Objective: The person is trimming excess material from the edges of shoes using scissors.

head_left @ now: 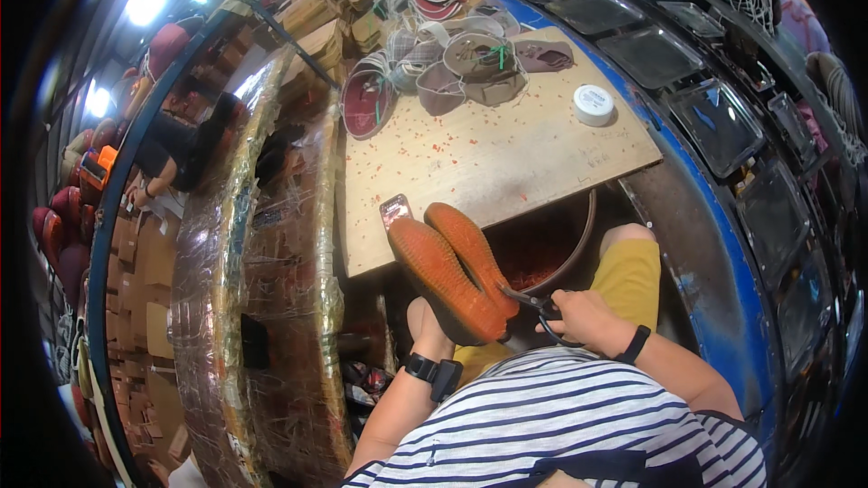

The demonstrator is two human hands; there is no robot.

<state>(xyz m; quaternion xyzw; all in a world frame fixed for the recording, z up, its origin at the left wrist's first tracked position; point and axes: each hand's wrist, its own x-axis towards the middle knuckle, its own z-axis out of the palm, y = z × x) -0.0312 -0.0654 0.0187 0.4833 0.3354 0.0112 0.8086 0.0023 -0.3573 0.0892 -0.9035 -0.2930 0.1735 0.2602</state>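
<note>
A pair of shoes (pixel 434 262) with orange textured soles is held side by side, soles up, over the near edge of the board. My left hand (pixel 429 333) grips them from the left; most of its fingers are hidden behind the shoes. My right hand (pixel 588 320) is closed round the dark handles of a pair of scissors (pixel 540 303). The blades reach the heel end of the right-hand shoe and seem to touch its sole edge.
Small orange scraps dot the wooden board (pixel 506 158), with a white round tub (pixel 593 105) on its right and fabric shoe uppers (pixel 470 59) piled behind. A round bin (pixel 583 244) with reddish scraps sits under the board. Plastic-wrapped stacks (pixel 280 307) stand left, a metal rack (pixel 714 117) right.
</note>
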